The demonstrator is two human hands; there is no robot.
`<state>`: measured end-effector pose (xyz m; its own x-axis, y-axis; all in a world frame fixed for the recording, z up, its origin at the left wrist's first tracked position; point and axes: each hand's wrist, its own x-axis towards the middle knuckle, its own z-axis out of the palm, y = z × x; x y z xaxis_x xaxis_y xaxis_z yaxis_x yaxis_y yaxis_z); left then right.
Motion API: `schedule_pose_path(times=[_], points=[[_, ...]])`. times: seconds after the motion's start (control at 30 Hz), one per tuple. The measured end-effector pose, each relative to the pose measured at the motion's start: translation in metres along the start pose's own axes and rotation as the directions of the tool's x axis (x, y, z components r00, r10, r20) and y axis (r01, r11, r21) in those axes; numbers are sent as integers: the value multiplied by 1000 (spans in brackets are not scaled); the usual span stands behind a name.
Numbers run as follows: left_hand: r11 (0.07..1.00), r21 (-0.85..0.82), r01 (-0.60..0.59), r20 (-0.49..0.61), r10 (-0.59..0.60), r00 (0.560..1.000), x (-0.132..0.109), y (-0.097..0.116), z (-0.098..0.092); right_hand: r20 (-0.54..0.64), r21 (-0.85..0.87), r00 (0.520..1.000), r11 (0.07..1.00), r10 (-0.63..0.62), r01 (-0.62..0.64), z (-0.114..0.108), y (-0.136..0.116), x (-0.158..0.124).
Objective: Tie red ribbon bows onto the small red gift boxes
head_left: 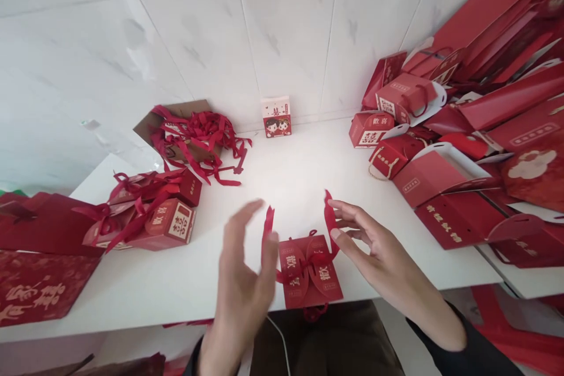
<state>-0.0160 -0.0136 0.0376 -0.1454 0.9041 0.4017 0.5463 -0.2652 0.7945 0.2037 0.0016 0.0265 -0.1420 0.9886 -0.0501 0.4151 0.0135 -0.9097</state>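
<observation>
A small red gift box (291,296) with gold characters lies at the table's front edge, its rounded flaps folded over the top. Red ribbon (318,258) crosses its middle, and two loose ends rise from it. Beside the left ribbon end (268,223), my left hand (247,270) is slightly blurred, thumb and fingers spread apart with nothing gripped. My right hand (368,244) has its thumb and forefinger on the right ribbon end (329,211), which stands up from the box. Part of the box's left side is close behind my left thumb.
A cardboard box (185,111) spills red ribbons at the back left. Ribboned gift boxes (165,226) and a large red bag (44,270) stand left. A small printed box (277,120) rests against the tiled wall. Red cartons (458,217) are heaped right.
</observation>
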Motion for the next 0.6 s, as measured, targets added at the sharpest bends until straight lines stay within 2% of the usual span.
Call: schedule_pose_path(times=[0.07,0.13,0.23,0.33,0.43,0.6], points=[[995,75,-67,215,49,975,-28,1,1,24,-97,1000,995,15,-12,0,7,-8],[987,123,-107,342,59,938,-48,0,6,41,-169,998,984,-45,51,2,9,-16],[982,147,-116,353,58,934,-59,-5,14,130,-194,979,965,-154,178,9,6,-22],[977,164,-140,337,78,938,-56,-11,21,187,-207,962,949,-201,238,16,7,-21],[975,158,-156,322,99,941,-53,-13,25,165,-228,964,942,-210,244,20,11,-17],[970,178,-166,323,102,941,-55,-16,29,116,-247,983,954,-144,169,20,10,-19]])
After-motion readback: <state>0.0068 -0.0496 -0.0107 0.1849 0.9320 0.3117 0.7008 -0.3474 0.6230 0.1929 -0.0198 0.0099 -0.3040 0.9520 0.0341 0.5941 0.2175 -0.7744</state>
